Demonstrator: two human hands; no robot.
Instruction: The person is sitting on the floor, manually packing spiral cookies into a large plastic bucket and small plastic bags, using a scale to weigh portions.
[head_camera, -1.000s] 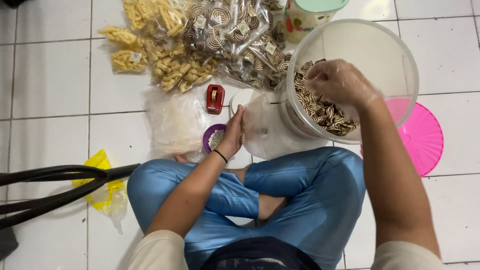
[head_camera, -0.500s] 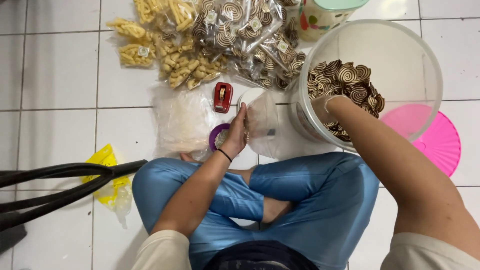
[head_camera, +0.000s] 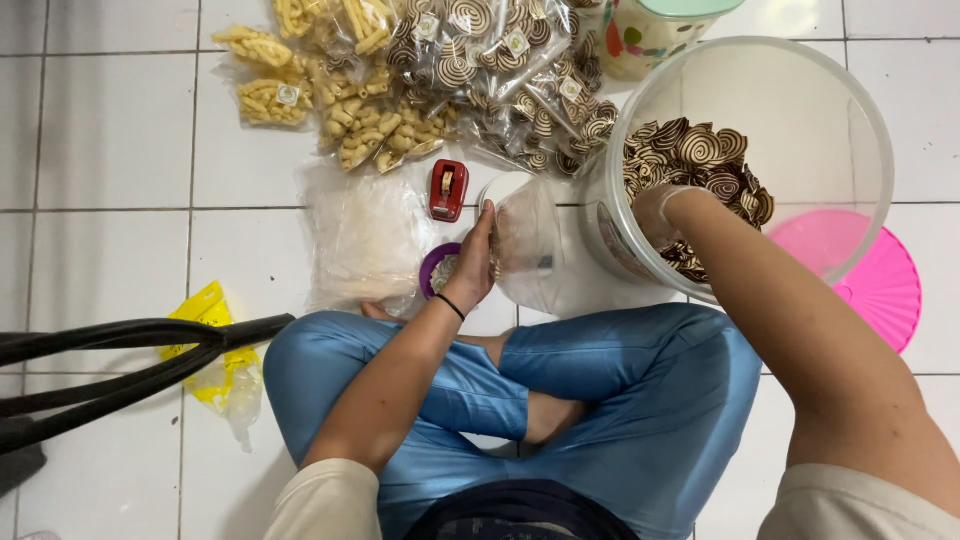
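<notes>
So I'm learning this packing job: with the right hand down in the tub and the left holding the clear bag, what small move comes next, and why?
Probably lift a few spiral cookies out and across to the clear bag. The right hand is already inside the clear tub among them, and the left hand holds the bag's mouth open right beside the tub.

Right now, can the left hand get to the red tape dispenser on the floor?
Probably yes. The left hand holds a clear bag open, and the red tape dispenser lies just beyond its fingertips on bare tile with nothing between, though the hand would have to let go of the bag first.
</notes>
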